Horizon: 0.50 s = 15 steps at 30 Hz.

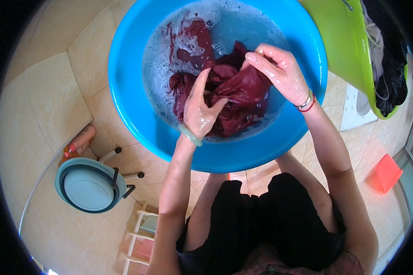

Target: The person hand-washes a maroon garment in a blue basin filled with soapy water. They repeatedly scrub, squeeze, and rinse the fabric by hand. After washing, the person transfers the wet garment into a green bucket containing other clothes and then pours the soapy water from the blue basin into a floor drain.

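Observation:
A wet dark red cloth garment (243, 89) lies bunched in soapy water inside a large blue basin (137, 119). My right hand (282, 73) pinches a raised fold of it between thumb and fingers, near the basin's right side. On the nearer left of the bundle is my left hand (202, 107), its thumb and forefinger spread around the fabric and its other fingers mostly hidden; it holds the cloth loosely. More red fabric (197, 41) shows through the suds at the back left. Both hands are wet.
A green tub (339, 46) with dark and pale clothes (390, 55) leans at the right, beside a white floor fixture (355, 110). A collapsible grey-blue basin (89, 185) hangs at the left, above a white rack (135, 238). A coral container (385, 174) stands at the right.

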{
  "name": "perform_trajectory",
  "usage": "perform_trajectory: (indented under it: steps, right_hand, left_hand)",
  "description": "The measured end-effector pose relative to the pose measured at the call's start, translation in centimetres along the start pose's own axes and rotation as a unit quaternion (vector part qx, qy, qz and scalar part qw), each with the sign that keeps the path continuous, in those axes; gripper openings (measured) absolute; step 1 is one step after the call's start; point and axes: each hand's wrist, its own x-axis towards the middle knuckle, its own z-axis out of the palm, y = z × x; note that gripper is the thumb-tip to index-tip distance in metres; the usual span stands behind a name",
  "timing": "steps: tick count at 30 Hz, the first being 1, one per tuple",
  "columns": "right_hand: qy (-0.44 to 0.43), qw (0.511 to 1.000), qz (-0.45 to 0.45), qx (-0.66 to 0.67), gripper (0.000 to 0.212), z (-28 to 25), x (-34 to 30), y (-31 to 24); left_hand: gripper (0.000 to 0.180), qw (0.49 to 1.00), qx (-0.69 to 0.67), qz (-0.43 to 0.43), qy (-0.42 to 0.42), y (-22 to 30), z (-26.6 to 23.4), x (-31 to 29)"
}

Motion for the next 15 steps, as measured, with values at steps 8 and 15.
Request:
perform_trajectory:
  steps: [8, 15]
  right_hand:
    - [-0.301, 0.935, -0.004, -0.185, 0.033, 1.1, -2.2, 3.3]
    - [-0.011, 0.994, 0.058, 0.087, 0.025, -0.5, -0.3, 0.6]
  left_hand:
    - [0.066, 0.998, -0.001, 0.057, -0.012, 1.9, -1.1, -0.8]
    - [0.071, 0.996, -0.037, 0.033, -0.074, 1.3, -2.3, -1.2]
